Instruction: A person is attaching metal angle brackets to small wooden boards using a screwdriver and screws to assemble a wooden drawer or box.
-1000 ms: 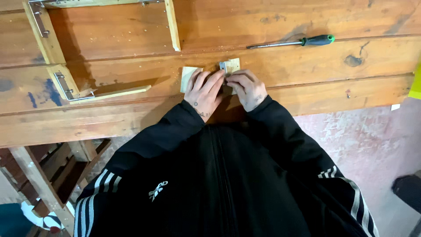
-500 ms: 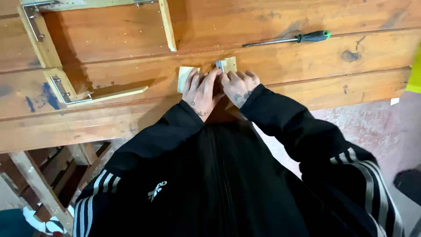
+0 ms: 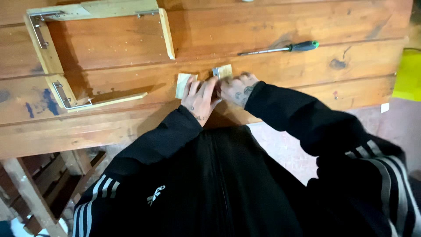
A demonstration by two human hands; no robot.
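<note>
Head cam looking straight down, only one view here. Both hands sit close together near the front edge of the wooden plank tabletop [image 3: 307, 22]. The left hand [image 3: 201, 97] lies flat with fingers spread over a small pale wood block [image 3: 181, 83], covering its right part, so pressing rather than gripping as far as I can see. The right hand [image 3: 237, 90] is curled right next to it, fingertips on a second small wood piece [image 3: 226, 70] that has a bit of metal hardware [image 3: 215, 72] on its left edge; can't tell if it's actually pinching it or just holding it down. Both pieces rest on the tabletop, just beside each other.

Further back and to the right lies a green-handled screwdriver [image 3: 280, 48], well apart from the hands. Off to the left lies a wooden frame [image 3: 41, 48] with metal corner brackets [image 3: 66, 96].
</note>
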